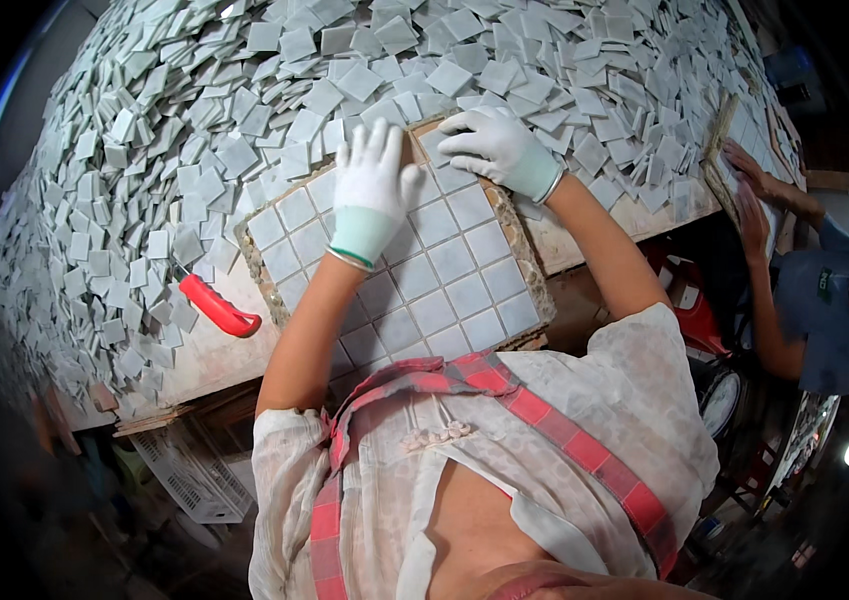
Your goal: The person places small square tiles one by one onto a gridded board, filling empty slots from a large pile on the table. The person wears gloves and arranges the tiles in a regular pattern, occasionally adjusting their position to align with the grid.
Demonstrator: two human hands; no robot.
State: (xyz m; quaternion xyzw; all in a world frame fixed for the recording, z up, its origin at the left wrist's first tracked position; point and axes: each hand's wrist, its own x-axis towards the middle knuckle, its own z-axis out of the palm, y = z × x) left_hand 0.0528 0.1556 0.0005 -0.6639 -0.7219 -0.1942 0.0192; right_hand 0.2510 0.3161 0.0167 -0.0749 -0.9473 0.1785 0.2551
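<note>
A tray with a rough raised edge (526, 255) lies in front of me, filled with rows of pale square tiles (434, 222). My left hand (372, 190), in a white glove with a mint cuff, rests over the upper rows with its fingers stretched out. Beside its fingertips, a brown strip of bare backing (411, 150) shows at the far edge. My right hand (506, 152), gloved alike, has its fingers bent against a tile (431, 146) at the far right corner. The undersides of both hands are hidden.
A large heap of loose pale tiles (234, 155) covers the table's far and left parts. Left of the tray lies a red-handled tool (220, 306). Below the table stands a white crate (194, 475). At right, another person's hands (752, 195) touch a similar tray.
</note>
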